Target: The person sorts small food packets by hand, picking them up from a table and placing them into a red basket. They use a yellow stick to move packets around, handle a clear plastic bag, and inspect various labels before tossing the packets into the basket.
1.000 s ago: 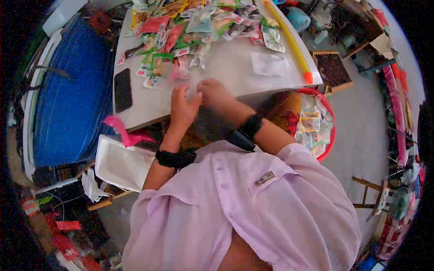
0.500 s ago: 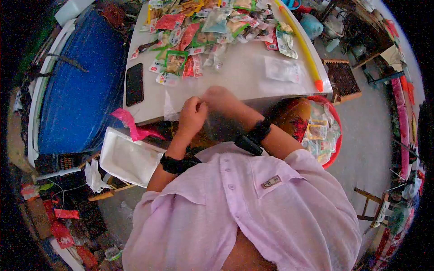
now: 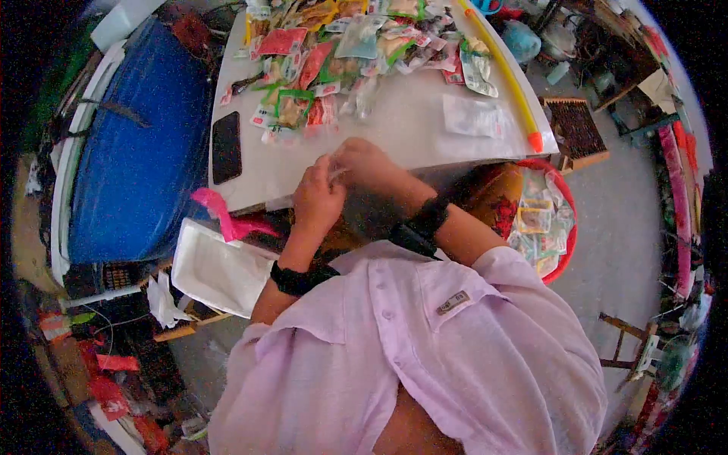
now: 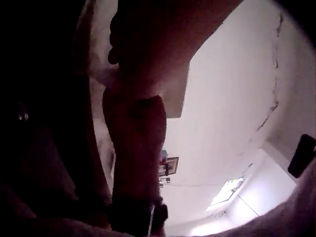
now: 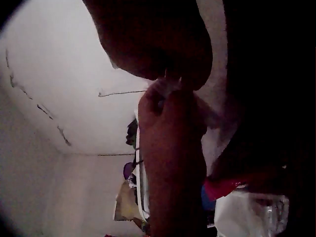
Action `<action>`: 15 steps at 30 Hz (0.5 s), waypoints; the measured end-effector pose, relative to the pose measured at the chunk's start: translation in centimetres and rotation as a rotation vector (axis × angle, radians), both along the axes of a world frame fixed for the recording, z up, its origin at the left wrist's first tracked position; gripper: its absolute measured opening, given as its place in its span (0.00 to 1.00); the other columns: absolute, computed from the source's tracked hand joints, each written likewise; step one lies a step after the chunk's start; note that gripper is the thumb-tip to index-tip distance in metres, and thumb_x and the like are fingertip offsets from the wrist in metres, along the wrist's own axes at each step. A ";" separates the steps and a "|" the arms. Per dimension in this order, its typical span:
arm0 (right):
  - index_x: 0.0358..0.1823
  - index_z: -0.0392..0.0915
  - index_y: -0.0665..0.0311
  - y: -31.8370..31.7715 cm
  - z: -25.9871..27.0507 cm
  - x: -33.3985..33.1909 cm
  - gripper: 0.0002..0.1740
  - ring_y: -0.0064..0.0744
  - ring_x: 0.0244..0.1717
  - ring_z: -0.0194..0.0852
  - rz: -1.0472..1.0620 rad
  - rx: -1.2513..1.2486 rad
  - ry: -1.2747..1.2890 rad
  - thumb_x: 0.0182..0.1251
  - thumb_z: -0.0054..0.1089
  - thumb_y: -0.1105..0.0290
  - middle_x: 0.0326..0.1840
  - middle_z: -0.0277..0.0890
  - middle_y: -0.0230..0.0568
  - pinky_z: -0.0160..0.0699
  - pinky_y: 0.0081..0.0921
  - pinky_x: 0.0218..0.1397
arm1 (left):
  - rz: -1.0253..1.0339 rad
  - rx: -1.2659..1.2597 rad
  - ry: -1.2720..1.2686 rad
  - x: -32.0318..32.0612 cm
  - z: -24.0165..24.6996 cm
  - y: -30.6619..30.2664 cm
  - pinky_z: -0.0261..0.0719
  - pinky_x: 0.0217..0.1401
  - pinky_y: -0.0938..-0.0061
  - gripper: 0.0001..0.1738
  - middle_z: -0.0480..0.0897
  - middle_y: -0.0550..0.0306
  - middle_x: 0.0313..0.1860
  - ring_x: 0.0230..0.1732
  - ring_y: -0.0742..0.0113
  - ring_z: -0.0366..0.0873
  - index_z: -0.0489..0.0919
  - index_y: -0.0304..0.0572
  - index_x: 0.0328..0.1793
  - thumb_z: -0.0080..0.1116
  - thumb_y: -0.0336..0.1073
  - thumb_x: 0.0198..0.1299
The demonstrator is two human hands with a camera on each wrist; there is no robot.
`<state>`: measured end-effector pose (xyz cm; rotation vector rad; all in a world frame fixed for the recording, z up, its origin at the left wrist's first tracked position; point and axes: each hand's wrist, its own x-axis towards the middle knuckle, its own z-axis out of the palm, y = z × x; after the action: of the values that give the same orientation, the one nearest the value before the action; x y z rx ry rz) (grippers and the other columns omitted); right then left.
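Close together at the table's front edge, both hands pinch a small piece of clear plastic (image 3: pixel 336 175), like a thin bag or wrapper. My left hand (image 3: pixel 317 197) has its fingers curled at the plastic's left side. From the right, my right hand (image 3: pixel 369 165) meets it with bent fingers, slightly blurred. The right wrist view shows the clear plastic (image 5: pixel 213 117) trailing out beside the left hand (image 5: pixel 173 118). Dark and large, the right hand (image 5: pixel 158 39) hides part of it there. In the left wrist view, both hands are in deep shadow.
Many snack packets (image 3: pixel 356 38) lie piled on the white table (image 3: pixel 402 106). A phone (image 3: pixel 227 148) is at left, a clear packet (image 3: pixel 472 116) and yellow tube (image 3: pixel 500 76) at right. Below stand a white foam box (image 3: pixel 216 265) and a red basin (image 3: pixel 570 243) of packets.
A clear film that hung left of the left hand half a second ago no longer shows there. Both hands remain together near the table edge; the head view has shifted slightly.
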<state>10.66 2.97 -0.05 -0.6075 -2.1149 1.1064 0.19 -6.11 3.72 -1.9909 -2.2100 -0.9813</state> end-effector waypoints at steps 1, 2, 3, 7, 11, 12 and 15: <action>0.24 0.68 0.66 -0.1 0.5 0.2 0.09 0.30 0.27 0.67 0.037 -0.109 0.084 0.51 0.45 0.66 0.25 0.67 0.41 0.68 0.25 0.30 | 0.030 -0.007 -0.005 -0.3 0.3 0.1 0.67 0.35 0.63 0.17 0.72 0.46 0.30 0.33 0.50 0.69 0.67 0.39 0.41 0.46 0.31 0.41; 0.25 0.68 0.66 -0.1 1.0 0.4 0.09 0.32 0.27 0.67 0.008 -0.262 0.131 0.51 0.45 0.66 0.25 0.68 0.42 0.68 0.26 0.30 | 0.064 -0.017 -0.012 -0.7 0.5 0.0 0.67 0.35 0.63 0.17 0.72 0.46 0.30 0.34 0.50 0.70 0.68 0.38 0.41 0.46 0.31 0.41; 0.26 0.68 0.66 -0.2 1.6 0.5 0.10 0.34 0.27 0.67 -0.030 -0.413 0.189 0.52 0.45 0.66 0.25 0.68 0.43 0.68 0.27 0.30 | 0.094 0.049 0.031 -1.4 0.7 0.0 0.67 0.35 0.62 0.16 0.72 0.46 0.29 0.33 0.50 0.70 0.68 0.38 0.40 0.45 0.31 0.41; 0.32 0.67 0.68 2.4 1.4 0.8 0.11 0.30 0.27 0.67 -0.478 -0.439 0.130 0.48 0.49 0.69 0.25 0.69 0.42 0.68 0.25 0.28 | 0.264 0.220 0.175 -5.0 3.7 0.4 0.67 0.32 0.61 0.13 0.72 0.47 0.27 0.30 0.50 0.70 0.70 0.36 0.36 0.43 0.32 0.43; 0.33 0.66 0.69 6.4 0.4 1.5 0.15 0.26 0.27 0.68 -0.759 -0.244 0.007 0.44 0.54 0.69 0.24 0.69 0.43 0.67 0.22 0.25 | 0.299 0.168 0.343 -5.7 5.4 1.2 0.67 0.30 0.60 0.11 0.72 0.47 0.26 0.29 0.50 0.70 0.69 0.37 0.33 0.43 0.33 0.43; 0.34 0.66 0.69 6.9 0.4 1.5 0.16 0.27 0.26 0.68 -0.760 -0.284 -0.025 0.43 0.54 0.69 0.24 0.69 0.43 0.67 0.22 0.24 | 0.270 0.143 0.333 -5.5 5.0 1.5 0.67 0.30 0.60 0.11 0.72 0.47 0.27 0.29 0.50 0.70 0.69 0.38 0.34 0.43 0.34 0.42; 0.36 0.65 0.70 7.5 1.9 1.4 0.19 0.28 0.24 0.68 -0.701 -0.413 -0.106 0.41 0.55 0.68 0.24 0.68 0.43 0.67 0.23 0.23 | 0.206 0.050 0.263 -4.1 1.7 2.8 0.67 0.30 0.59 0.12 0.72 0.47 0.27 0.29 0.49 0.70 0.68 0.40 0.35 0.43 0.35 0.42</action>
<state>12.06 10.49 1.84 -1.4885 -1.5339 1.0962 -3.92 -3.33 5.39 -1.7152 -2.1673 -0.6996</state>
